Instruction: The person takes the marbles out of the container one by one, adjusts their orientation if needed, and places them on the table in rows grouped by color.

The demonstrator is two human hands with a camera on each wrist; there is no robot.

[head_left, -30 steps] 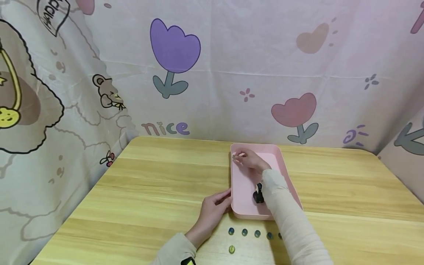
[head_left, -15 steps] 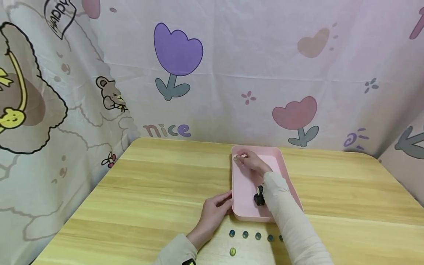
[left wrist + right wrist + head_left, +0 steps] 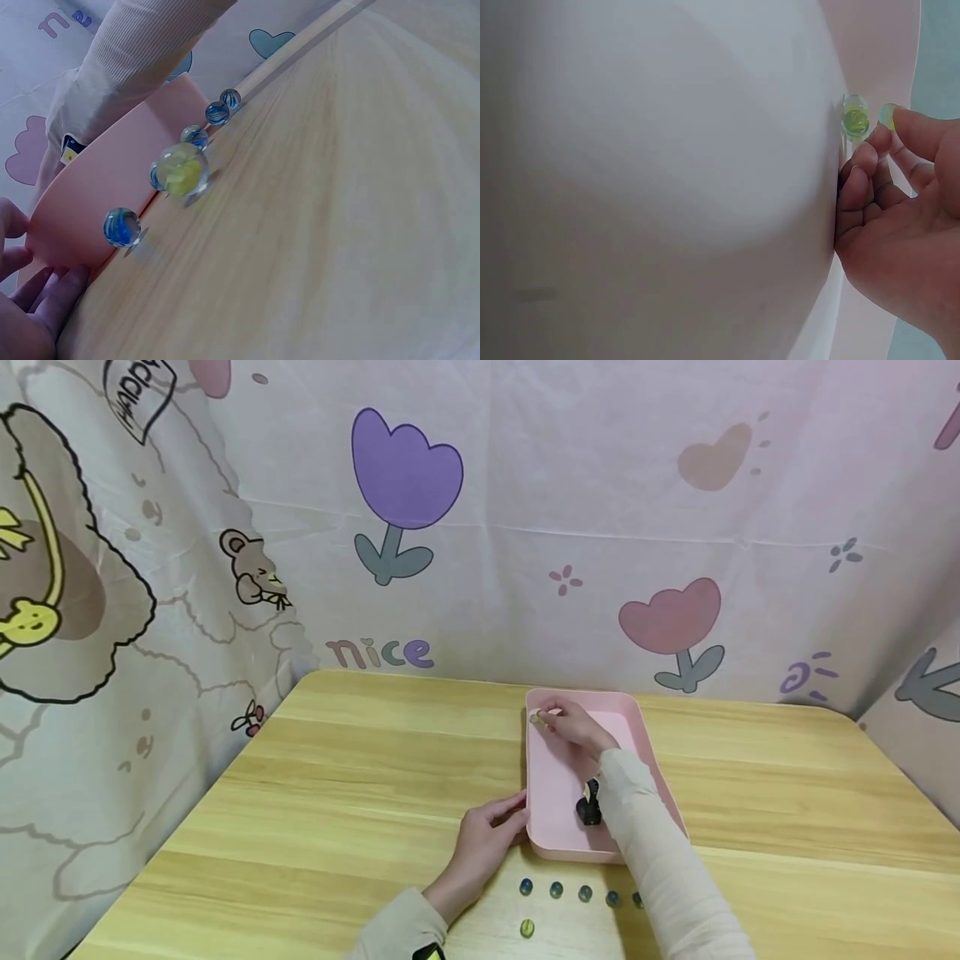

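Note:
My right hand (image 3: 573, 727) reaches into the far left corner of a pink tray (image 3: 577, 853). Its thumb and a finger pinch a yellow-green marble (image 3: 887, 115). Close to the fingertips, another green marble (image 3: 856, 121) lies inside the tray in the right wrist view. My left hand (image 3: 483, 843) touches the outside of the tray's left wall near the front corner, fingers extended. In the left wrist view, some of its fingers (image 3: 64, 292) rest low against the pink wall.
In front of the tray, several blue marbles (image 3: 556, 889) form a row on the wooden table (image 3: 360, 760), its right end hidden by the right sleeve (image 3: 660, 860). A yellow marble (image 3: 527, 928) lies nearer. A patterned cloth (image 3: 510, 460) hangs behind the table.
The right hand, pinching the marble, has shifted slightly right and nearer within the tray's far left corner. The left hand stays at the tray wall, and the head view has tilted a little.

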